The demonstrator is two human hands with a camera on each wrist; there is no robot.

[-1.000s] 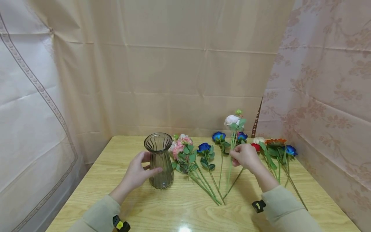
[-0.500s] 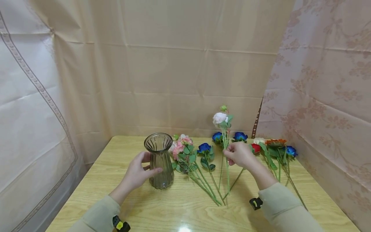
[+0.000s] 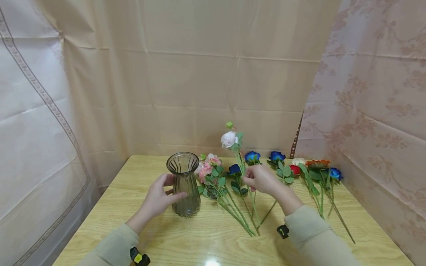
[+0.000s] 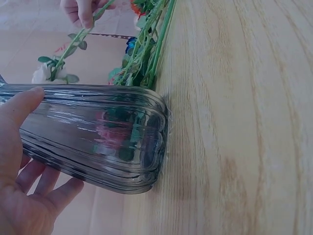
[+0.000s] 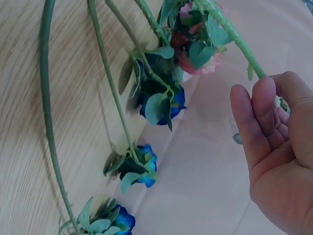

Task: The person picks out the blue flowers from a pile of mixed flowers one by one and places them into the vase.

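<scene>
A ribbed smoky glass vase [image 3: 187, 194] stands upright on the table, with my left hand [image 3: 159, 197] holding its left side, thumb across the front. In the left wrist view the fingers [image 4: 63, 196] curl behind the vase [image 4: 98, 137]. My right hand [image 3: 263, 180] pinches the green stem of a white rose [image 3: 229, 140] with a small green bud, held upright above the table, right of the vase. In the right wrist view thumb and forefinger grip that stem [image 5: 234, 36]; its bloom is out of that view.
Pink flowers [image 3: 208, 170] lie just right of the vase. Several blue roses [image 3: 253, 157] lie with stems toward the front. Farther right are a red flower [image 3: 294, 170], an orange flower [image 3: 317, 163] and a white flower [image 3: 298, 161]. Curtains hang behind the wooden table [image 3: 149, 236].
My right hand has carried the white rose leftward, nearer the vase, its bloom leaning further left. The left hand and the vase have stayed in place.
</scene>
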